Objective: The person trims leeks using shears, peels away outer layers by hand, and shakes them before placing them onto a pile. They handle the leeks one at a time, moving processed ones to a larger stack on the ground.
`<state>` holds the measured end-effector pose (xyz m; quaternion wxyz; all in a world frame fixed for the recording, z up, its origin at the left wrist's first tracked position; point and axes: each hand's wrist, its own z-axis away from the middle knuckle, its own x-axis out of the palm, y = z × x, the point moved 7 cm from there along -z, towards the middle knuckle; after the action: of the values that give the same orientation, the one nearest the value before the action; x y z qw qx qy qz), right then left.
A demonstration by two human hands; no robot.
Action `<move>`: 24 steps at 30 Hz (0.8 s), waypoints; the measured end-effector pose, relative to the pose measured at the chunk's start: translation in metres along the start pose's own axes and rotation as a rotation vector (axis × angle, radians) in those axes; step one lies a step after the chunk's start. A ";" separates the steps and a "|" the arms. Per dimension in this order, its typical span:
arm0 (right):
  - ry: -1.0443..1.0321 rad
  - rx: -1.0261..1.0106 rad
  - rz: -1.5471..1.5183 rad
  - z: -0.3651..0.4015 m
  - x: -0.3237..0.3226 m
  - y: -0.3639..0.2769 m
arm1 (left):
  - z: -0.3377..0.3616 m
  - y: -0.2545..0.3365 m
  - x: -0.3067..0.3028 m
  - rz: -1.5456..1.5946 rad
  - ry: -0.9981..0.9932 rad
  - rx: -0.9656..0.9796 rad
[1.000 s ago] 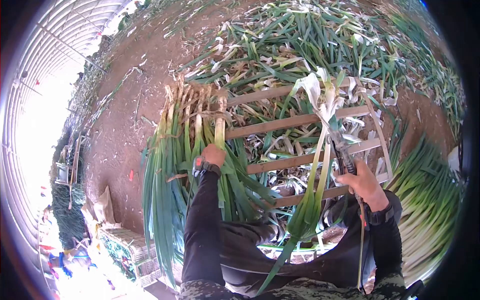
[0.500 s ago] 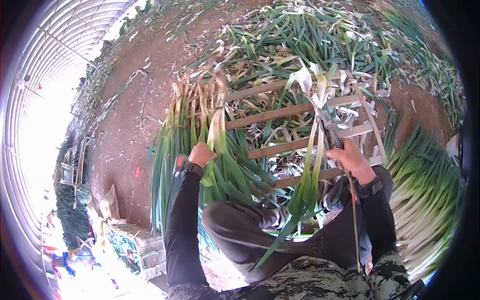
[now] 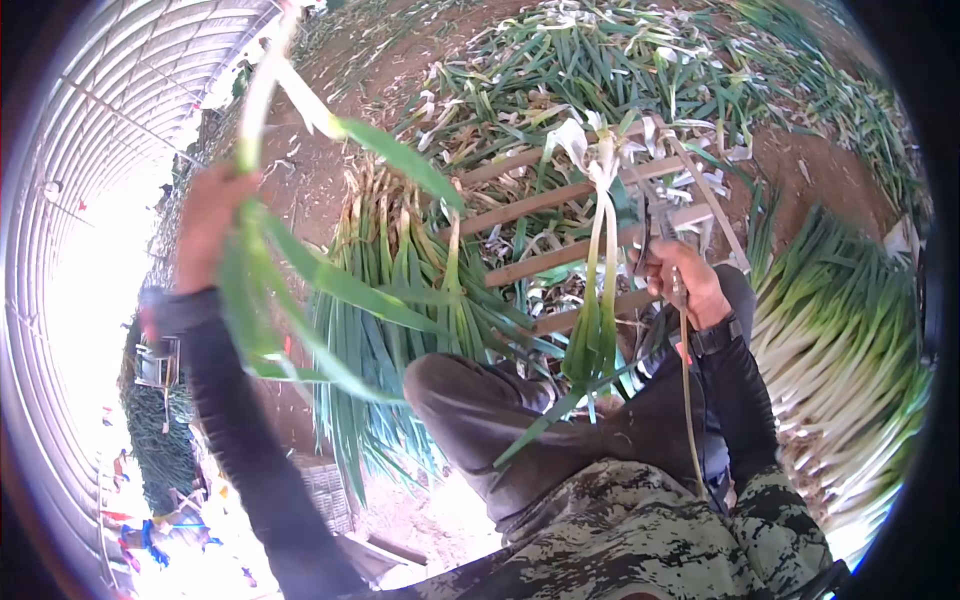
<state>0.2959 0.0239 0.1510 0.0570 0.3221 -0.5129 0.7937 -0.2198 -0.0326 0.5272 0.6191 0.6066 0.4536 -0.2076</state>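
Note:
My left hand is raised at the left, closed around a green onion stalk whose white end points up and whose green leaves hang below; the hand is slightly blurred. My right hand grips a dark tool with a hose trailing down from it. Left of the tool, onion stalks with peeled white skins stand across the wooden slats. Between my hands, a pile of unpeeled onions lies with its brown roots pointing away from me.
A wooden slatted frame stands in front of my legs. Leaf scraps cover the ground beyond it. Onions with white stems are heaped at the right. A light woven crate is at the lower left.
My left hand has moved up and left from the pile, lifting an onion stalk. My right hand and its tool have shifted slightly, and the whole view has shifted a little.

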 end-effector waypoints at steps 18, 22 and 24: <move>-0.147 0.117 1.184 0.109 0.057 0.082 | 0.158 -0.156 0.534 0.749 -0.562 -0.219; -0.229 0.088 1.257 0.107 0.072 0.102 | 0.180 -0.155 0.560 1.371 -0.664 -0.662; -0.240 0.080 1.303 0.105 0.078 0.108 | 0.184 -0.154 0.554 1.304 -0.660 -0.684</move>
<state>0.2372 -0.1343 0.1396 -0.5041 0.0344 -0.5755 0.6430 -0.0085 -0.0702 -0.0370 0.8690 0.4335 -0.1597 0.1772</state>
